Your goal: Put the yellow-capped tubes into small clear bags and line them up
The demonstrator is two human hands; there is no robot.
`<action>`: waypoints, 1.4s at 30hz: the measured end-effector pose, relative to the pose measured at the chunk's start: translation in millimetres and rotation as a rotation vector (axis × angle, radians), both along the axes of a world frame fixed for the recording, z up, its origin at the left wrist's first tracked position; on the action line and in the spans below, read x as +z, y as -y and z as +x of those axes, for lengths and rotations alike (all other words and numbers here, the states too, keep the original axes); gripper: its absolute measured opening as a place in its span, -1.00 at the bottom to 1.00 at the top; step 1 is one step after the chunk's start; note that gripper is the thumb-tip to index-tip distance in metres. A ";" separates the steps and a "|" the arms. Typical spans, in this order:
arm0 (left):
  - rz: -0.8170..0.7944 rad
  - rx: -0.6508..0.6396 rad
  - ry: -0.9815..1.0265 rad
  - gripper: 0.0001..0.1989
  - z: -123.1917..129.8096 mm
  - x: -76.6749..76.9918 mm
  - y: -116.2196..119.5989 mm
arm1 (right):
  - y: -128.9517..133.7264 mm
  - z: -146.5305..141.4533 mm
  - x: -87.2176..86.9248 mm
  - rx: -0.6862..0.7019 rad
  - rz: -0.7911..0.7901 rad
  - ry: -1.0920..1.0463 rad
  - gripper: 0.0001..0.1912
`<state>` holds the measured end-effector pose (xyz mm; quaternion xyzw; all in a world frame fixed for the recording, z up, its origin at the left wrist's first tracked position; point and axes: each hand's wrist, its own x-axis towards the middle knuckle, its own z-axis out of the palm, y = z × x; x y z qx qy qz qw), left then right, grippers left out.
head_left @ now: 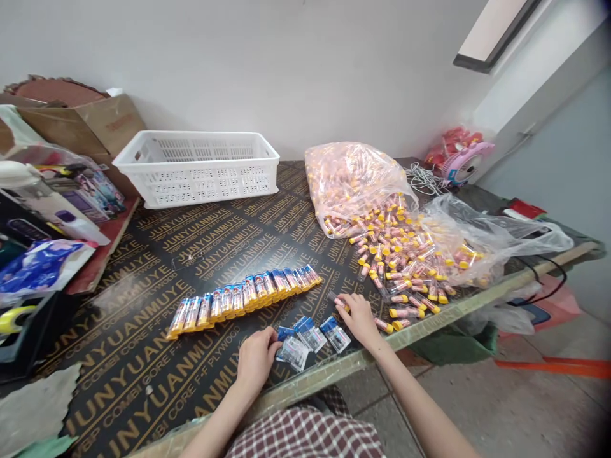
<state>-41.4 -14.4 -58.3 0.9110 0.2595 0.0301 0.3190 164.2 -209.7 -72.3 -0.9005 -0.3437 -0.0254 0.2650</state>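
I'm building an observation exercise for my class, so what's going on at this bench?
A person sits or stands at a printed board. Their right hand holds a yellow-capped tube; their left hand is at some blue-topped packets. A row of tubes lies beyond, with a loose pile spilling from a plastic bag on the right.

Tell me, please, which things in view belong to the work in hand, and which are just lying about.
Apparently in use:
blue-topped packets by the left hand
yellow-capped tube in the right hand
pile of similar tubes
row of blue-and-yellow tubes

Apparently just lying about:
pink fan
white cable
cardboard box
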 end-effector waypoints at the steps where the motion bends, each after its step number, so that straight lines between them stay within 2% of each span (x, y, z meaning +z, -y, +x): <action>1: -0.008 0.008 0.043 -0.92 -0.7 0.5 0.3 | -1.5 -1.7 3.5 0.004 0.037 -0.002 -0.79; 4: -0.193 0.064 0.173 -0.88 -1.2 4.0 -0.2 | -8.8 -10.2 16.1 0.025 0.159 -0.026 -0.73; 7: -0.569 0.189 0.278 -0.81 0.7 11.3 -3.0 | -19.2 -26.4 28.7 0.059 0.266 -0.087 -0.71; 10: -0.949 0.354 0.366 -0.71 2.6 22.6 -7.5 | -30.5 -47.8 39.8 0.100 0.455 -0.278 -0.71; 13: -1.143 0.473 0.442 -0.67 3.1 34.1 -12.9 | -39.7 -69.3 49.5 0.135 0.586 -0.464 -0.71; 16: -1.226 0.551 0.525 -0.70 2.7 41.0 -18.1 | -45.3 -87.3 57.7 0.177 0.592 -0.503 -0.72; 19: -1.282 0.621 0.595 -0.68 2.4 43.0 -22.2 | -48.2 -99.9 63.8 0.198 0.591 -0.374 -0.75; 24: -1.286 0.705 0.633 -0.65 2.1 41.1 -25.4 | -52.4 -109.7 68.4 0.265 0.621 -0.118 -0.74; 29: -1.267 0.732 0.645 -0.63 2.0 37.7 -24.4 | -55.6 -113.3 65.9 0.319 0.626 -0.052 -0.66; 32: -1.231 0.705 0.640 -0.62 2.3 35.8 -21.5 | -56.4 -116.0 64.8 0.356 0.614 -0.086 -0.66; 35: -1.213 0.625 0.648 -0.60 3.1 37.0 -16.5 | -57.1 -118.6 63.3 0.407 0.565 -0.172 -0.67; 39: -1.324 0.511 0.662 -0.62 3.5 46.2 -10.7 | -58.0 -119.5 56.8 0.471 0.508 -0.262 -0.60; 42: -1.376 0.442 0.617 -0.59 2.1 55.0 -8.6 | -58.7 -117.1 52.2 0.466 0.507 -0.269 -0.53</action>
